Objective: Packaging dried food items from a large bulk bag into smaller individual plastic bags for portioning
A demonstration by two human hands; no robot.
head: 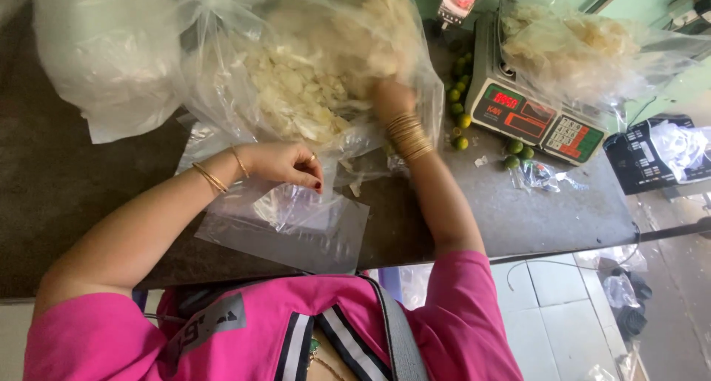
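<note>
Left hand (285,164) pinches the small bag (292,225) open on the tabletop (533,211); right hand (392,99), grip unclear inside the big bag (296,62), should scoop chips (296,92) gently.

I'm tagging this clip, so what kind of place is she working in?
Probably a small food-packing or shop counter: a digital weighing scale bears a filled bag, a large clear bag of pale chips lies open, and small green limes sit beside it.
</note>
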